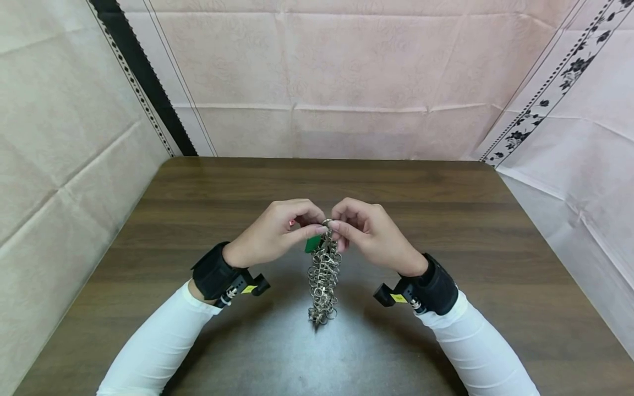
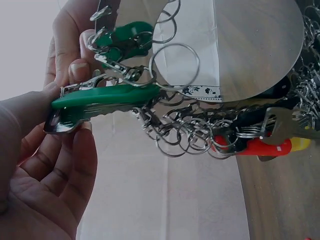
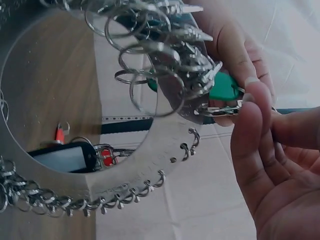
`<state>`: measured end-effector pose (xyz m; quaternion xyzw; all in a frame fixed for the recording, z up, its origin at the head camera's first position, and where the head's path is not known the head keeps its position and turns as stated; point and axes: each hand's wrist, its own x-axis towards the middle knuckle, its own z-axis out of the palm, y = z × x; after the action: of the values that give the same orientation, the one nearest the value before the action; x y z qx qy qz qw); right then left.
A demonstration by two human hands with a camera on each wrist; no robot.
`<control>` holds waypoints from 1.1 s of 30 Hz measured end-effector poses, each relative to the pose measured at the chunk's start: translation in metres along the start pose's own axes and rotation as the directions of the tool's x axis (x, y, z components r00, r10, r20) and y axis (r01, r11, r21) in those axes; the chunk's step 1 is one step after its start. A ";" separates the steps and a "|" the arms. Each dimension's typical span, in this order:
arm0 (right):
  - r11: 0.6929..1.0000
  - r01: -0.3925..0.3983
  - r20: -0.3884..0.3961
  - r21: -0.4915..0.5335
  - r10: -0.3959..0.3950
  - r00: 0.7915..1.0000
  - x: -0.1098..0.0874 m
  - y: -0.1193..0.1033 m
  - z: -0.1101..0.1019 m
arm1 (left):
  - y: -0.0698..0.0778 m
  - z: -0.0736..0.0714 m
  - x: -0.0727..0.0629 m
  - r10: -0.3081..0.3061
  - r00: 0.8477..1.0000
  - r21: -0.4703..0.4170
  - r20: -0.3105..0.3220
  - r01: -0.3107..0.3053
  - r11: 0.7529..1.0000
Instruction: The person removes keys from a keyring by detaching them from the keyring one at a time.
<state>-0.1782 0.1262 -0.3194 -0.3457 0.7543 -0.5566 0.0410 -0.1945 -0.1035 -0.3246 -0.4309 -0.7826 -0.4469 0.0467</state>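
Note:
A flat round metal plate point(image 3: 135, 170) with a wide hole hangs edge-on over the table, strung around its rim with many small key rings point(image 1: 323, 280) and clips. Both hands meet at its top. My left hand point(image 1: 272, 228) pinches a key ring point(image 1: 327, 223) there between thumb and fingers. From the other side, my right hand point(image 1: 376, 236) pinches at the same spot, fingers curled. A green key tag point(image 1: 313, 243) hangs beneath the left thumb; the left wrist view shows another green tag point(image 2: 132, 37). Fingertips partly hide the pinched hardware.
In the left wrist view a red and yellow piece point(image 2: 265, 146) appears among the rings. The right wrist view shows a black piece with a pale panel point(image 3: 65, 157) through the hole. The brown wooden table point(image 1: 198, 187) spreads below; pale cloth sheets point(image 1: 356, 66) surround it.

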 end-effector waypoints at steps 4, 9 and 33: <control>0.998 -0.004 0.000 0.064 0.004 1.000 0.000 0.002 0.001 | -0.002 0.001 0.001 0.003 1.000 -0.010 -0.017 -0.004 1.000; 0.993 -0.020 0.006 0.119 0.019 1.000 0.001 0.003 0.003 | -0.004 0.004 0.000 0.022 0.999 -0.002 -0.050 -0.022 1.000; 0.999 0.022 0.004 -0.043 -0.021 1.000 0.000 0.001 0.002 | 0.008 0.004 -0.002 0.031 0.993 0.099 -0.110 -0.020 0.995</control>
<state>-0.1779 0.1250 -0.3209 -0.3555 0.7623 -0.5401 0.0288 -0.1863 -0.0996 -0.3221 -0.4123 -0.7942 -0.4308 0.1170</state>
